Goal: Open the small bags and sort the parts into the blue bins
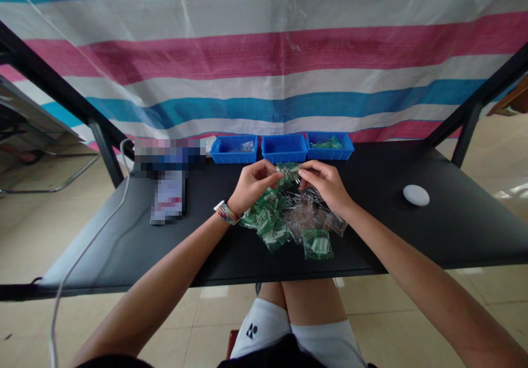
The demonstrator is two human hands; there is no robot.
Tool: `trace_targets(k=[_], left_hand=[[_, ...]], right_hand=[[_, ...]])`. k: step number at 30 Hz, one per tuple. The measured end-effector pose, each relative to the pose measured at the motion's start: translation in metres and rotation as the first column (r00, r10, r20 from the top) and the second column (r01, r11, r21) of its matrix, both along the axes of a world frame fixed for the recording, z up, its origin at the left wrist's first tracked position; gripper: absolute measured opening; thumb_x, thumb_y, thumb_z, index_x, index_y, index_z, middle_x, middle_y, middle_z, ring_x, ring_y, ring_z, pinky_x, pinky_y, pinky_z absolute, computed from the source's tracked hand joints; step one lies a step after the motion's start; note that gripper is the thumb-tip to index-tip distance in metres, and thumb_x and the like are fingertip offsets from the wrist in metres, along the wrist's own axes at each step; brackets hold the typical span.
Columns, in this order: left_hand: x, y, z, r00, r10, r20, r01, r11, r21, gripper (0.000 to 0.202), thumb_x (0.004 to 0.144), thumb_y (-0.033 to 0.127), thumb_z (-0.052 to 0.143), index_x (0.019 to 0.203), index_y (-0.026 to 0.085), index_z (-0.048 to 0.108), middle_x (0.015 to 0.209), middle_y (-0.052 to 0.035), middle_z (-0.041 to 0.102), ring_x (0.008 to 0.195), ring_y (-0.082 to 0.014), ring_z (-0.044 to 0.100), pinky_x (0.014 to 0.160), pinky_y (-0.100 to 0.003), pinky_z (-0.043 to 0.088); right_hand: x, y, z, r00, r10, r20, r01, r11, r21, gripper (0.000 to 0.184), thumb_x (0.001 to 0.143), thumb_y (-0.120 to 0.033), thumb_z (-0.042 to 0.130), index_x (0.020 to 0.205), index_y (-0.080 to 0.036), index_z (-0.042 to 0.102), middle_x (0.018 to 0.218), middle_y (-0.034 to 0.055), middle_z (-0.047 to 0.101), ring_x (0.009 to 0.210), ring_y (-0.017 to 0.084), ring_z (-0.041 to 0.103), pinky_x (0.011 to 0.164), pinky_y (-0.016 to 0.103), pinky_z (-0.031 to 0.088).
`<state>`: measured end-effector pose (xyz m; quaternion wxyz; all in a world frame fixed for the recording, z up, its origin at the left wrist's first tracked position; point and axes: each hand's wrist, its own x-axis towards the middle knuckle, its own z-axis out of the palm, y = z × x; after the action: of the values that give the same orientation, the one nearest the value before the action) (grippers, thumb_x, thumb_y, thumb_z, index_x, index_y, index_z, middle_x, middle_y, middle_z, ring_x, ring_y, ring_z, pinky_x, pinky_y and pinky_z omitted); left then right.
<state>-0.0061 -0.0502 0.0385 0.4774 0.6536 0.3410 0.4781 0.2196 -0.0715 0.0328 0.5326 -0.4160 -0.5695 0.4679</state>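
Observation:
Between my two hands a small clear and green plastic bag [287, 173] is stretched above the table, with pale pieces showing inside. My left hand [256, 180] pinches its left edge between thumb and fingers. On the opposite edge, my right hand [323, 181] is closed in the same way. Just below lies a pile of similar green bags [270, 219] holding white pieces. Beside these, to the right, are clear bags [303, 217] with brownish contents and some thin metal pins or screws. A single green bag [317, 244] rests nearest the table's front edge.
Three blue bins stand in a row at the back: the left bin [234, 158] holds clear bags, the right bin [330, 152] green ones, with a middle bin [284, 153] between. A white oval object [416, 195] lies right; a cable [88, 236] and blurred items lie left.

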Motion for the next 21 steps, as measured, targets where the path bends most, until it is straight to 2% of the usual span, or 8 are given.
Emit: trace_targets(k=[2, 4, 8, 12, 14, 16, 19, 21], left_hand=[[0.0000, 0.0009, -0.0011, 1.000, 0.016, 0.018, -0.016, 1.000, 0.010, 0.041, 0.079, 0.048, 0.094, 0.078, 0.018, 0.068, 0.064, 0.0006, 0.066, 0.059, -0.0121, 0.060, 0.057, -0.025, 0.046], [-0.0001, 0.0020, -0.0025, 0.999, 0.033, 0.033, -0.034, 0.999, 0.037, 0.040, 0.078, 0.048, 0.095, 0.077, 0.018, 0.069, 0.066, 0.0006, 0.064, 0.060, -0.0117, 0.059, 0.057, -0.025, 0.045], [-0.0018, 0.0039, -0.0056, 0.996, 0.090, 0.010, -0.091, 0.986, 0.142, 0.034, 0.078, 0.048, 0.096, 0.080, 0.019, 0.078, 0.077, -0.0017, 0.065, 0.063, -0.0114, 0.055, 0.057, -0.027, 0.043], [-0.0037, 0.0034, -0.0061, 0.994, 0.104, -0.041, -0.095, 0.979, 0.182, 0.030, 0.083, 0.049, 0.092, 0.089, 0.020, 0.085, 0.072, -0.0008, 0.058, 0.062, -0.0117, 0.050, 0.055, -0.027, 0.039], [-0.0034, 0.0019, -0.0050, 0.996, 0.073, -0.051, -0.064, 0.987, 0.150, 0.029, 0.085, 0.047, 0.091, 0.092, 0.019, 0.084, 0.067, 0.0011, 0.055, 0.059, -0.0109, 0.048, 0.054, -0.026, 0.039], [-0.0019, 0.0001, -0.0032, 0.999, 0.021, -0.041, -0.017, 0.996, 0.086, 0.031, 0.086, 0.044, 0.089, 0.102, 0.018, 0.081, 0.068, 0.0026, 0.056, 0.058, -0.0106, 0.053, 0.055, -0.025, 0.045], [0.0009, -0.0023, -0.0006, 0.999, -0.043, 0.018, 0.043, 0.999, -0.003, 0.041, 0.087, 0.038, 0.086, 0.120, 0.020, 0.070, 0.082, 0.0025, 0.064, 0.064, -0.0119, 0.067, 0.062, -0.025, 0.056], [0.0018, -0.0032, 0.0004, 0.997, -0.064, 0.050, 0.066, 0.997, -0.048, 0.046, 0.089, 0.036, 0.083, 0.128, 0.021, 0.062, 0.089, 0.0024, 0.067, 0.066, -0.0134, 0.073, 0.063, -0.025, 0.057]], right_hand=[[0.0021, 0.0005, 0.0007, 0.999, -0.041, -0.028, 0.041, 0.999, 0.013, 0.031, 0.085, -0.054, 0.083, 0.090, -0.023, 0.082, 0.073, -0.0002, 0.067, 0.059, 0.015, 0.061, 0.059, 0.032, 0.057], [0.0041, 0.0007, 0.0022, 0.996, -0.012, -0.092, 0.008, 0.999, -0.044, 0.036, 0.087, -0.058, 0.080, 0.094, -0.023, 0.084, 0.070, -0.0007, 0.065, 0.054, 0.013, 0.057, 0.053, 0.030, 0.054], [0.0049, -0.0006, 0.0064, 0.976, 0.095, -0.196, -0.133, 0.972, -0.194, 0.048, 0.085, -0.065, 0.081, 0.101, -0.020, 0.083, 0.079, 0.0039, 0.075, 0.057, 0.015, 0.065, 0.053, 0.029, 0.058], [0.0022, -0.0027, 0.0082, 0.965, 0.109, -0.238, -0.169, 0.954, -0.247, 0.047, 0.077, -0.061, 0.090, 0.100, -0.020, 0.082, 0.093, 0.0077, 0.080, 0.066, 0.018, 0.073, 0.058, 0.032, 0.064], [0.0011, -0.0028, 0.0072, 0.966, 0.098, -0.238, -0.157, 0.957, -0.243, 0.045, 0.074, -0.056, 0.094, 0.099, -0.020, 0.081, 0.090, 0.0056, 0.079, 0.069, 0.018, 0.074, 0.061, 0.032, 0.066], [0.0005, -0.0019, 0.0050, 0.969, 0.075, -0.233, -0.127, 0.969, -0.214, 0.045, 0.070, -0.051, 0.098, 0.099, -0.021, 0.081, 0.086, 0.0029, 0.077, 0.071, 0.018, 0.075, 0.063, 0.032, 0.067], [0.0005, 0.0004, 0.0012, 0.977, 0.035, -0.211, -0.064, 0.990, -0.129, 0.045, 0.070, -0.048, 0.098, 0.101, -0.021, 0.079, 0.090, 0.0017, 0.076, 0.070, 0.018, 0.074, 0.066, 0.034, 0.068], [0.0008, 0.0016, -0.0004, 0.984, 0.007, -0.176, -0.018, 0.998, -0.060, 0.042, 0.073, -0.047, 0.096, 0.101, -0.021, 0.078, 0.093, 0.0021, 0.077, 0.071, 0.018, 0.075, 0.068, 0.035, 0.069]])
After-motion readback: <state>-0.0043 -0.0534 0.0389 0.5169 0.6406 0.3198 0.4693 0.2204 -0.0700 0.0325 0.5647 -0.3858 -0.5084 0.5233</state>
